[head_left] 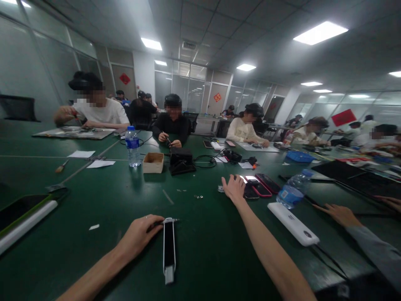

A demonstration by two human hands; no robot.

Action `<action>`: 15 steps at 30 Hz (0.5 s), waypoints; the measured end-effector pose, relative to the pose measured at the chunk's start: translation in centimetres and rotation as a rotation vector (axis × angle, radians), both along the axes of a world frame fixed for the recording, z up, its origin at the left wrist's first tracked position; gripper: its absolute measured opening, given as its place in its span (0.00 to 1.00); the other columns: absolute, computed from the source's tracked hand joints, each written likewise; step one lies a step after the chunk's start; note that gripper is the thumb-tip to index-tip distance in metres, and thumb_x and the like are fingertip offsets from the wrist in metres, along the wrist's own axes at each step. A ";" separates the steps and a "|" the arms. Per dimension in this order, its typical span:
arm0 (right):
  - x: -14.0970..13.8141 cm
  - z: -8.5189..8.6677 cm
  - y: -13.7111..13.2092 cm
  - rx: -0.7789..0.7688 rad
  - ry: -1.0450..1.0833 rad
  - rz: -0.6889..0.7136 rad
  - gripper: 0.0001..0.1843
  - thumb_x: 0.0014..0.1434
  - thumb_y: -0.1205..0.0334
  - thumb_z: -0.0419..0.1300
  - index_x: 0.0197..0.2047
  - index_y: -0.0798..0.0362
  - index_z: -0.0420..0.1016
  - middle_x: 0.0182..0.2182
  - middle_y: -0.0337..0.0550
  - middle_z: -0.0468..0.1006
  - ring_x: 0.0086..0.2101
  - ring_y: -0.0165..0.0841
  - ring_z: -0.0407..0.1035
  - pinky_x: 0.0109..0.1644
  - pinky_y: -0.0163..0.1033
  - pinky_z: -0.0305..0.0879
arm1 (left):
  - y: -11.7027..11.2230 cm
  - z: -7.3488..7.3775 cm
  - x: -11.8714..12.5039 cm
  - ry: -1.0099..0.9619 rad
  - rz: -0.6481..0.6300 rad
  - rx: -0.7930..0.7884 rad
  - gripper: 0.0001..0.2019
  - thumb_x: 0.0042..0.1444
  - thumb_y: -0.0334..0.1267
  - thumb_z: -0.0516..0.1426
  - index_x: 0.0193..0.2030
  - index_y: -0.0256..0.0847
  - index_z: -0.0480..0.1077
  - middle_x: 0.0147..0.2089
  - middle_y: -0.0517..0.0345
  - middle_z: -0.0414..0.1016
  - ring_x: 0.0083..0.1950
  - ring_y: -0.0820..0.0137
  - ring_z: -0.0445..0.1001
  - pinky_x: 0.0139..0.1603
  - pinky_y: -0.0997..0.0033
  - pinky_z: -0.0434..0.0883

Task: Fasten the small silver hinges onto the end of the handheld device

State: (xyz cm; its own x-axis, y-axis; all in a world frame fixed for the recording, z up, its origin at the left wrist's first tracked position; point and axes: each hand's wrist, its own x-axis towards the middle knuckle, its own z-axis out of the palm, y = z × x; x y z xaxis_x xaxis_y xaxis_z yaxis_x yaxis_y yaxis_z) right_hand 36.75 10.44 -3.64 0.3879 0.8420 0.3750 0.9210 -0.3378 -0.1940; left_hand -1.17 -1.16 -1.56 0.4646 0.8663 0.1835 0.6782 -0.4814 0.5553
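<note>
One white-edged strip at left fingertips

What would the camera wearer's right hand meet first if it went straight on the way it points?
Most likely the black cables or the white paper beside them, farther across the green table from the right hand; depth makes it unclear which comes first.

No legible text — only blurred marks on the white device and red door signs.
</note>
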 end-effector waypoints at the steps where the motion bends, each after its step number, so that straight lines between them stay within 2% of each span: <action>1: 0.2 -0.2 0.2 0.000 0.015 -0.004 0.33 0.63 0.43 0.40 0.59 0.60 0.62 0.56 0.61 0.59 0.55 0.49 0.53 0.55 0.49 0.48 | 0.0 -0.1 0.0 -0.001 0.003 0.002 0.15 0.57 0.41 0.51 0.45 0.42 0.74 0.39 0.57 0.78 0.36 0.67 0.76 0.38 0.72 0.73; 5: 0.7 -0.2 1.1 -0.009 0.043 -0.019 0.34 0.64 0.43 0.38 0.59 0.61 0.62 0.57 0.62 0.58 0.56 0.50 0.52 0.57 0.50 0.46 | 0.2 -0.4 -0.2 -0.002 0.006 0.021 0.14 0.58 0.43 0.51 0.44 0.43 0.74 0.39 0.58 0.78 0.35 0.67 0.76 0.37 0.72 0.72; 10: 0.7 0.0 1.3 -0.079 0.054 -0.003 0.38 0.63 0.40 0.35 0.63 0.62 0.57 0.61 0.64 0.52 0.58 0.53 0.48 0.57 0.54 0.47 | 0.3 -0.7 -0.3 -0.013 0.005 0.042 0.15 0.58 0.44 0.50 0.44 0.44 0.74 0.38 0.58 0.78 0.33 0.68 0.75 0.35 0.74 0.72; 15: -0.6 0.2 0.9 -0.076 -0.034 0.038 0.39 0.63 0.42 0.32 0.64 0.64 0.53 0.64 0.65 0.45 0.61 0.55 0.42 0.60 0.58 0.37 | 0.1 -0.2 0.0 0.004 0.023 0.026 0.16 0.58 0.46 0.50 0.43 0.44 0.75 0.38 0.58 0.78 0.33 0.68 0.75 0.35 0.73 0.72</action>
State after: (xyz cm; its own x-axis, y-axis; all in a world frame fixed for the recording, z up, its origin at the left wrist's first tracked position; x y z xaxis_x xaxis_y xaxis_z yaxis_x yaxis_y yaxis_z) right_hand 36.16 11.31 -3.39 0.3434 0.8824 0.3216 0.9390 -0.3154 -0.1370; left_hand -1.13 -1.08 -1.73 0.4458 0.8716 0.2038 0.6915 -0.4799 0.5399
